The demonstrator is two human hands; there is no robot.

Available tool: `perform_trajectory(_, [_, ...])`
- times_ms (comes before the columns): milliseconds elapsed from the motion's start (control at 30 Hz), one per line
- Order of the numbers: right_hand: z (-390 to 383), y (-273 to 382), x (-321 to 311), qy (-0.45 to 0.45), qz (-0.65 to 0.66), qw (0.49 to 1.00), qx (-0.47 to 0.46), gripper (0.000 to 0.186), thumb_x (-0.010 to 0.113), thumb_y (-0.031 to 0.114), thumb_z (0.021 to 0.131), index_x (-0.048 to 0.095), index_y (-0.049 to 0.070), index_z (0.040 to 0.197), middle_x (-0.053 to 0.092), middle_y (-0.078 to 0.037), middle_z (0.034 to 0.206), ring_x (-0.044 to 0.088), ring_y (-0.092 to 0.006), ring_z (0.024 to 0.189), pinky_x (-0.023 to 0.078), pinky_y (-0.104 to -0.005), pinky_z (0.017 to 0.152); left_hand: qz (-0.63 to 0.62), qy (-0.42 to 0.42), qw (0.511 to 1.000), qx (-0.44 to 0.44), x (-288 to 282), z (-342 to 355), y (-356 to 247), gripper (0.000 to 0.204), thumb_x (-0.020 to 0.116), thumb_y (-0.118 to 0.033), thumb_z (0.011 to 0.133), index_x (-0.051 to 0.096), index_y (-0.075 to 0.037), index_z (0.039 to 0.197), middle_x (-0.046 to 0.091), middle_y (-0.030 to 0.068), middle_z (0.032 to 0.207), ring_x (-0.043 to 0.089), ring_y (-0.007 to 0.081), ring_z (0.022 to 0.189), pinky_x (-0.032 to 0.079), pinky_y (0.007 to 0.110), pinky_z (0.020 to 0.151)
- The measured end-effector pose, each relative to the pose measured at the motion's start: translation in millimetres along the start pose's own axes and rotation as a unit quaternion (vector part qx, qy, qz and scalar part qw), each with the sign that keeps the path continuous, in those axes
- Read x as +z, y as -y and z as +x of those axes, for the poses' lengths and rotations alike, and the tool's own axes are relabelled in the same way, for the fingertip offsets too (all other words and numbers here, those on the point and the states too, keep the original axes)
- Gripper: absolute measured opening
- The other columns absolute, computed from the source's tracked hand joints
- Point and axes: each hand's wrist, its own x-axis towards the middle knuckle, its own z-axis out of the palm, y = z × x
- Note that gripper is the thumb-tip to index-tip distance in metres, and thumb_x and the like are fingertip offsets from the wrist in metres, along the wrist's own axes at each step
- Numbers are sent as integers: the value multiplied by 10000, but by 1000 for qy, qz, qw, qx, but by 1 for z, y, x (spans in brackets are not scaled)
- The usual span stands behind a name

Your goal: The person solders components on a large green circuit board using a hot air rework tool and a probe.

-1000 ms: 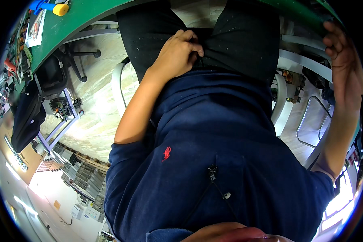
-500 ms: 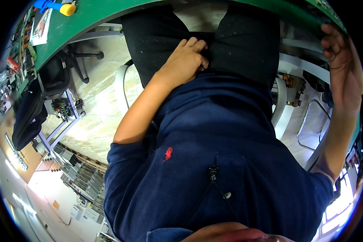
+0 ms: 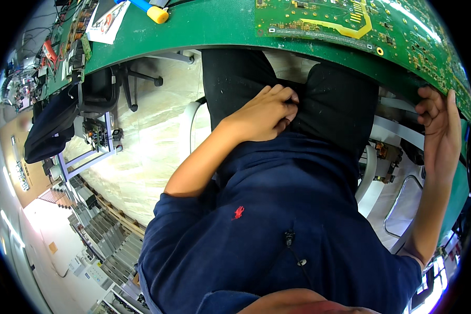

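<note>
My left hand (image 3: 271, 114) rests in my lap, back upward, against the black trousers (image 3: 240, 73) and just above the hem of the dark blue shirt. Its fingers are curled in, and whatever is under them is hidden. At the right, my right hand (image 3: 440, 118) is at the rim of the green table, palm showing. The thumb points up along the edge of a large green circuit board (image 3: 345, 39) and seems to touch it. The other fingers are half bent, apart from the thumb, beside the table's rim; nothing shows between them.
On the green table (image 3: 193, 31) lie a blue tool with a yellow end (image 3: 154, 13) and a printed sheet (image 3: 105, 23). More boards, wires and a red tool (image 3: 49, 51) crowd the far left. A black office chair (image 3: 99, 89) stands left of me.
The view has tilted up, bringing the circuit board and more of the table into sight. Both hands keep nearly the same places against my lap and the table rim.
</note>
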Motion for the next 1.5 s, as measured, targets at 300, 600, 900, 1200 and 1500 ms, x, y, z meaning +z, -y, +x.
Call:
perform_trajectory(300, [6, 0, -10, 34, -14, 999, -18, 454, 330, 362, 1073, 593, 27, 1231, 660, -97, 1196, 616, -132, 991, 457, -267, 861, -119, -278, 942, -146, -4, 2, 33, 107, 628, -88, 915, 572, 2, 931, 618, 101, 892, 585, 163, 790, 471, 268, 741])
perform_trajectory(600, [4, -7, -25, 110, -9, 994, -24, 455, 280, 323, 1084, 536, 31, 1321, 636, -82, 1252, 593, -122, 1035, 436, -240, 897, -38, -206, 972, -107, 8, 4, 9, 326, 775, -103, 779, 632, -44, 1066, 628, 112, 1111, 631, 286, 954, 510, 330, 774])
perform_trajectory(900, [5, -2, -19, 169, 51, 984, -35, 459, 274, 311, 1083, 517, 13, 1336, 617, -100, 1286, 588, -133, 1061, 440, -246, 912, -174, -240, 948, -118, 12, 8, 4, 103, 657, -117, 911, 635, -25, 949, 651, 83, 841, 620, 185, 724, 491, 300, 666])
perform_trajectory(1200, [2, 1, -10, 61, -2, 998, -14, 462, 311, 359, 1077, 607, 27, 1203, 670, -68, 1155, 602, -102, 956, 446, -237, 838, -18, -126, 987, -95, 14, 27, 1, 310, 766, -226, 813, 655, -46, 1040, 663, 119, 946, 651, 268, 823, 519, 347, 686])
perform_trajectory(1500, [-1, 0, 1, -23, 7, 1000, 5, 501, 343, 408, 1063, 650, 14, 1100, 678, -60, 1032, 605, -98, 869, 453, -248, 752, -6, -89, 989, -117, 41, 88, 24, 142, 688, -188, 873, 651, -60, 922, 671, 115, 794, 653, 261, 723, 495, 358, 663])
